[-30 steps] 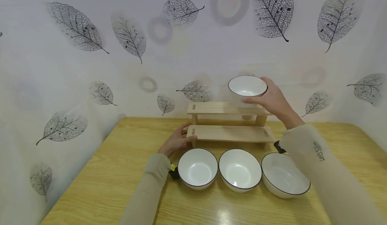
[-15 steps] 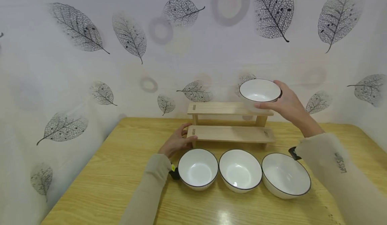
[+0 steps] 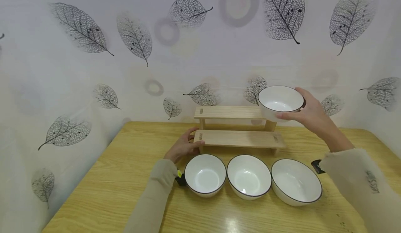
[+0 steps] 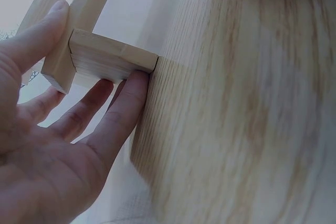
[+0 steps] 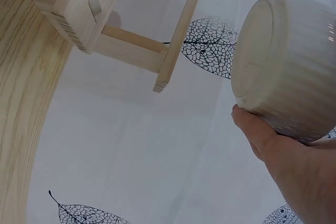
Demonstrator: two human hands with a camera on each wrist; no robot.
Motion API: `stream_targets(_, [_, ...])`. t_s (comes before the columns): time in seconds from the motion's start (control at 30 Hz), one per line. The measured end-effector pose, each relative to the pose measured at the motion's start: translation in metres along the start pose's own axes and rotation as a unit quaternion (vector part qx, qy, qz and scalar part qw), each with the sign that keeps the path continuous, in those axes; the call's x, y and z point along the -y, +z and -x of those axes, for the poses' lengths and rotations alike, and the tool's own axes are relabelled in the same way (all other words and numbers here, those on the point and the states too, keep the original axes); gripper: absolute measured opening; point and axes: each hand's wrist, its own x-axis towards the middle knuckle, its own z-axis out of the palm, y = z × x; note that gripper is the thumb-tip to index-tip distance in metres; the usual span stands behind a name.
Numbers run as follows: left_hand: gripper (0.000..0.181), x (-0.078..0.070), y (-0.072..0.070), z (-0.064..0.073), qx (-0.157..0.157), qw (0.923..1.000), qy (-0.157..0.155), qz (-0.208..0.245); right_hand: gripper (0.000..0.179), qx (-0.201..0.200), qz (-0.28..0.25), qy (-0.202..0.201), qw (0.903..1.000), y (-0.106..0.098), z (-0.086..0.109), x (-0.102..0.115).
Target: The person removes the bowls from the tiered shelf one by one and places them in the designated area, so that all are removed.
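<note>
A white bowl with a dark rim is in the air by the right end of the upper board of a two-step wooden rack. My right hand grips its right side, thumb toward me. In the right wrist view, the underside of the bowl shows apart from the rack's boards. My left hand holds the left end of the lower step. In the left wrist view, the thumb lies on the board's edge and the fingers reach behind the leg.
Three more white dark-rimmed bowls stand in a row before the rack: a left one, a middle one and a right one. The wooden table ends at a wall covering printed with leaves.
My right hand has carried the bowl rightward, slightly down and nearer, from over the upper board toward its right end. The left hand, rack and three table bowls stay put.
</note>
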Motion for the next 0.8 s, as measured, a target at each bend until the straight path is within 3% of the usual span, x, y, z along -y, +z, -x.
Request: stream_targets(0.8, [0.072,-0.001,0.0,0.0,0.005,1.0,-0.004,0.0,0.093,-0.016,0.045,-0.01,0.9988,-0.02,0.033,-0.03])
